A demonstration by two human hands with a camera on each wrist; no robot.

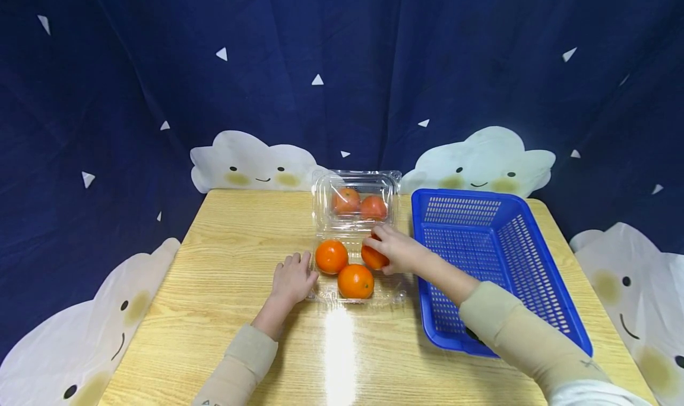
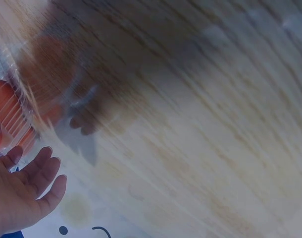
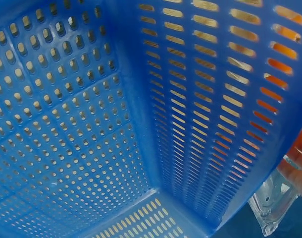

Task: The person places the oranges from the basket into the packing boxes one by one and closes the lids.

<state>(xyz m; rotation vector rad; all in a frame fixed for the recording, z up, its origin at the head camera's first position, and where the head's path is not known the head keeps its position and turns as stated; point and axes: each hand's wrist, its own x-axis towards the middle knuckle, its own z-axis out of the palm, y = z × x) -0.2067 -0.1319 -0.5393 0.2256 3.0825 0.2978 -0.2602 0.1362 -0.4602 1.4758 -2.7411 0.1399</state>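
An opened clear plastic clamshell box (image 1: pixel 386 288) lies mid-table, its lid (image 1: pixel 323 207) toward the back. My right hand (image 1: pixel 401 250) grips an orange (image 1: pixel 372 257) at the right side of the base, fingers curled over it. Two other oranges sit in the base, one at the left (image 1: pixel 331 256) and one in front (image 1: pixel 355 281). My left hand (image 1: pixel 291 278) rests by the left edge of the box, fingers loosely bent and holding nothing. In the left wrist view, this hand (image 2: pixel 25 191) is beside the ribbed plastic. Two orange shapes (image 1: pixel 346 200) appear at the lid; reflected or real, I cannot tell.
A blue perforated plastic basket (image 1: pixel 553 275) stands on the right of the wooden table (image 1: pixel 240 228), under my right forearm. It fills most of the right wrist view. A navy curtain (image 1: pixel 342 50) with cloud figures hangs behind the table.
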